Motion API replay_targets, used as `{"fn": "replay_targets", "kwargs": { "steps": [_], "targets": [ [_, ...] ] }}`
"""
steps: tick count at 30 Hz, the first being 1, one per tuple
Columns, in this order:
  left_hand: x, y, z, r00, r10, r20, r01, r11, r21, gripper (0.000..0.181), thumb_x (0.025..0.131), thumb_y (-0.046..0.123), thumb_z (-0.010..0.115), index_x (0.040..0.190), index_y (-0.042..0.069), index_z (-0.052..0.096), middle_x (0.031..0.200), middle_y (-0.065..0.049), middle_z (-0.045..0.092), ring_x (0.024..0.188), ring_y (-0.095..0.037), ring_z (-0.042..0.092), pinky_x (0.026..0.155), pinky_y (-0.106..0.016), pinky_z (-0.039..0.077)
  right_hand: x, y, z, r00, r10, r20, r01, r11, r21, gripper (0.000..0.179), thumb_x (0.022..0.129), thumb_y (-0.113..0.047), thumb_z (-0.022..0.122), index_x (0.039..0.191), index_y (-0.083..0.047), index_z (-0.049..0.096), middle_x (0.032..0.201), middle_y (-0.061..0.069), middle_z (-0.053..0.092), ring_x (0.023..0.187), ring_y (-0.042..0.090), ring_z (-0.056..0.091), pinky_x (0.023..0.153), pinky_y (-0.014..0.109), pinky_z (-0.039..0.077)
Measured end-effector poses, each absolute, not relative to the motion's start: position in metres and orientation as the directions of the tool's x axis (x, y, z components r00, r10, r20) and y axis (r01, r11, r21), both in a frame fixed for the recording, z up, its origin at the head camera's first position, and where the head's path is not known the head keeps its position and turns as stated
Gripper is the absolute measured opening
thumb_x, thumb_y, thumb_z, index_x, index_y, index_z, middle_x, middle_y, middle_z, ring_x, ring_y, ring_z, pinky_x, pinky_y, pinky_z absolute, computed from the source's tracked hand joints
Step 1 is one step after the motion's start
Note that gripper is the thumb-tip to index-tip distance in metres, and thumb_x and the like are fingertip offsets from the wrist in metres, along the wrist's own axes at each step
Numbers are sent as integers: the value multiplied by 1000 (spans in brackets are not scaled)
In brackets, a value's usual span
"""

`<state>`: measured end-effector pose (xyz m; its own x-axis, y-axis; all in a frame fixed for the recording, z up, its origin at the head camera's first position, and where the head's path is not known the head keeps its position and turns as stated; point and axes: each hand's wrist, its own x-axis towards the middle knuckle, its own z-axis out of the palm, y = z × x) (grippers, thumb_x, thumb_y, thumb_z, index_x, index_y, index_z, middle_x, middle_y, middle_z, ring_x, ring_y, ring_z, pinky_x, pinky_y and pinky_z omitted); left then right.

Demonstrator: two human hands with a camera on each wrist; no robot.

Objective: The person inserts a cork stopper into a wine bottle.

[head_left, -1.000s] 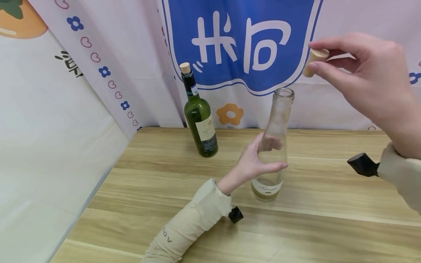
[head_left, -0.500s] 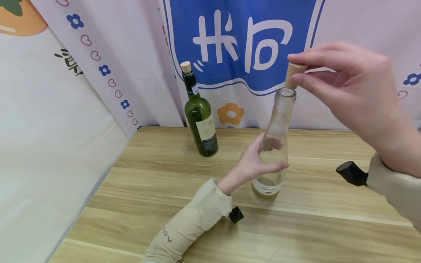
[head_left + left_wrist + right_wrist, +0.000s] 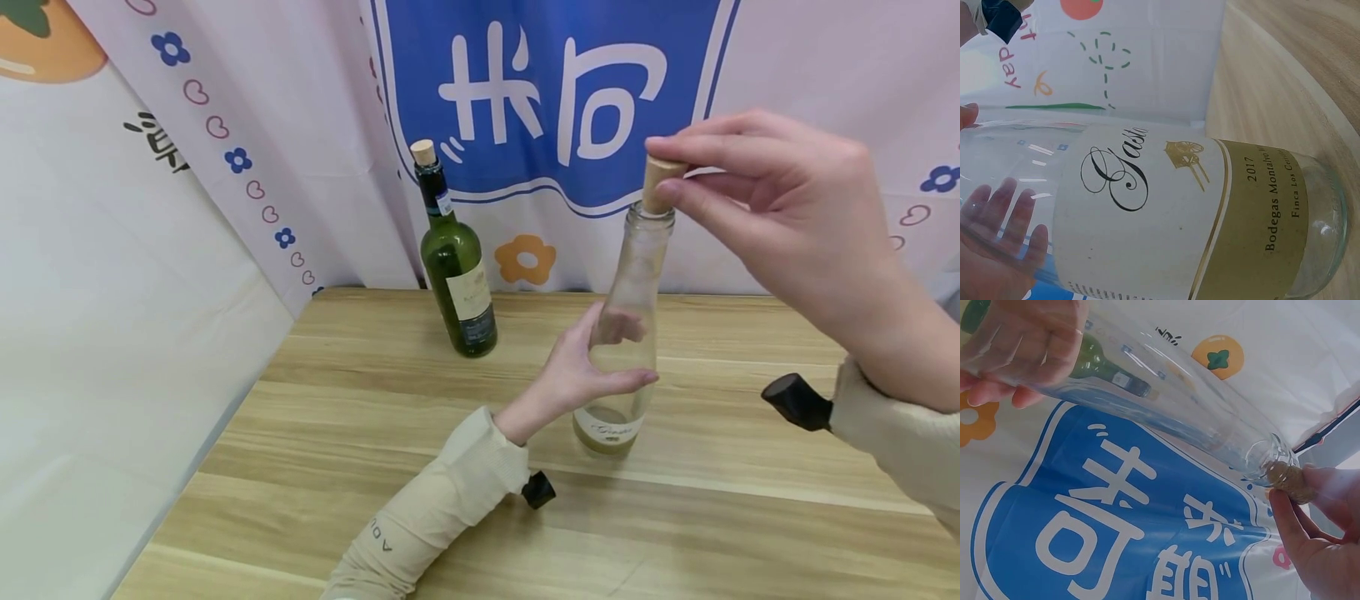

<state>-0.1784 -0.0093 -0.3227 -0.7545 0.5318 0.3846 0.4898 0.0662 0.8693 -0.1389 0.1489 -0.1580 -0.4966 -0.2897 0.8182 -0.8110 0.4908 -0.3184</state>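
Note:
A clear glass wine bottle [image 3: 633, 279] stands upright on the wooden table, with a white and gold label [image 3: 1141, 206] near its base. My left hand [image 3: 566, 375] grips its body, fingers behind the glass and thumb across the front. In the left wrist view those fingers [image 3: 1013, 219] show through the glass. My right hand [image 3: 795, 200] pinches a cork [image 3: 660, 185] between thumb and fingers at the bottle's mouth. Seen from the right wrist, the lower end of the cork [image 3: 1288, 481] sits in the mouth, and most of it stands out.
A green wine bottle [image 3: 461, 283] with a cork [image 3: 423, 152] in its neck stands to the left, toward the back of the table [image 3: 360, 375]. Behind the table hangs a printed curtain [image 3: 337, 150]. A black wrist device [image 3: 798, 402] juts from the right sleeve.
My right hand has brought the cork left and down, from the air above right of the clear bottle into its mouth. The left hand keeps its grip in place.

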Motion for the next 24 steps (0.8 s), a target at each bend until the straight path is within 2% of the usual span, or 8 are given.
{"fn": "replay_targets", "kwargs": {
  "steps": [9,13,16,18,19,21,22,24],
  "targets": [
    [-180,-8,-323,-752,535,386,491,64,869,58,71,7,77,120,5,45,114,-11,58,103,-7,53,90,-22,42,-140,150,-158,-452,-321,832,-816,525,-241,27,77,5,68,103,1,68,94,12,66,89,7,61,76,14,49],
    [-180,-8,-323,-753,537,379,484,62,873,58,72,7,76,121,5,45,115,-11,58,104,-9,53,91,-22,42,-190,184,-186,-444,-351,824,-827,513,-228,37,71,-2,75,106,-12,69,101,2,66,93,14,62,73,14,48],
    [-180,-8,-323,-752,535,385,489,61,870,58,72,7,76,120,6,45,114,-10,58,103,-8,53,90,-22,42,-228,208,-209,-441,-383,811,-826,527,-200,42,69,-11,79,108,-21,69,107,-4,65,95,14,60,63,13,43],
    [-181,-8,-323,-751,531,392,494,57,868,58,71,7,77,120,6,45,113,-9,59,103,-7,54,90,-22,43,-215,199,-203,-426,-400,812,-813,562,-149,37,72,-12,77,108,-18,69,106,-4,65,90,10,59,56,14,36],
    [-181,-8,-324,-749,530,398,497,52,866,58,71,7,77,120,6,46,113,-9,59,102,-6,54,90,-23,43,-198,188,-196,-450,-373,811,-798,576,-178,34,74,-12,75,106,-17,70,103,-3,66,87,8,58,56,15,34],
    [-181,-7,-325,-747,529,402,499,46,866,58,71,7,77,120,7,45,112,-9,59,102,-5,53,90,-24,44,-167,168,-180,-443,-384,810,-784,605,-142,27,79,-9,70,106,-10,69,101,1,66,84,5,59,58,10,36],
    [-181,-7,-325,-747,529,403,498,42,866,59,71,7,77,120,7,45,113,-9,58,102,-4,53,90,-24,44,-149,157,-171,-464,-358,810,-770,615,-169,25,80,-7,69,105,-8,70,98,3,67,83,4,59,59,10,37],
    [-180,-7,-325,-746,530,404,497,40,867,59,71,7,77,121,7,45,113,-9,58,102,-4,53,90,-24,44,-139,150,-167,-470,-352,809,-766,618,-176,23,81,-4,66,104,-3,69,97,7,66,85,3,59,61,8,38]
  ]
}}
